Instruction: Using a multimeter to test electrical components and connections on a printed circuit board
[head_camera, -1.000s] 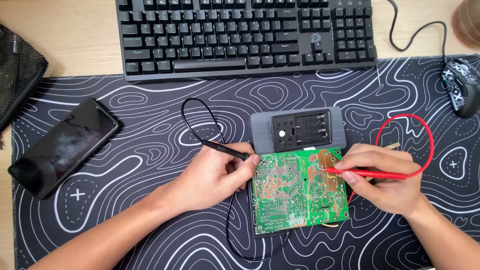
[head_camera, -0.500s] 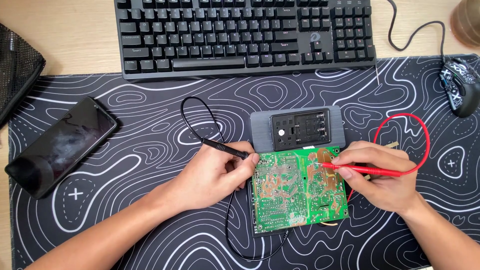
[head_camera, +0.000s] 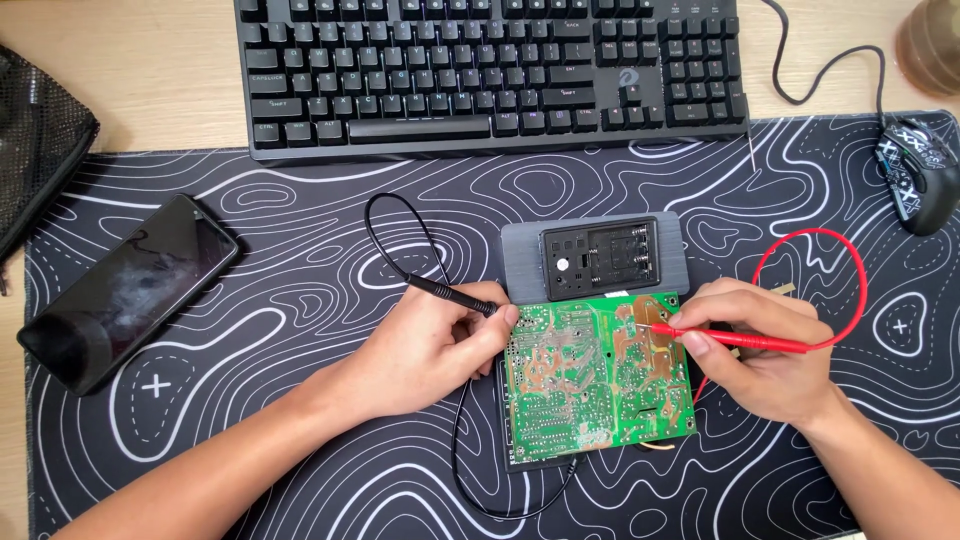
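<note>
Slip risk: red probe (head_camera: 745, 340) tip pressed on the copper patch at the upper right of the green circuit board (head_camera: 597, 375); likely to skid onto neighbouring solder joints if the wrist wobbles, bridging two points
Board shift: resting solder side up on a dark module (head_camera: 530, 455), not clamped; apt to tilt or slide under uneven probe pressure
Lead snag: black lead (head_camera: 400, 235) looping toward the keyboard (head_camera: 495, 75), red lead (head_camera: 830, 275) arcing toward the mouse (head_camera: 915, 175); a tug could pull either tip off its spot
Left hand (head_camera: 425, 350): closed around the black probe (head_camera: 455, 293), knuckles at the board's left edge, tip hidden; forearm from the mat's near left corner
Right hand (head_camera: 765, 350): pinching the red probe pen-style, heel on the desk mat (head_camera: 300, 300) just right of the board
Board place: centre of the mat, touching the grey meter (head_camera: 595, 258) behind it
Elsewhere: phone (head_camera: 130, 290) near the mat's left edge
</note>
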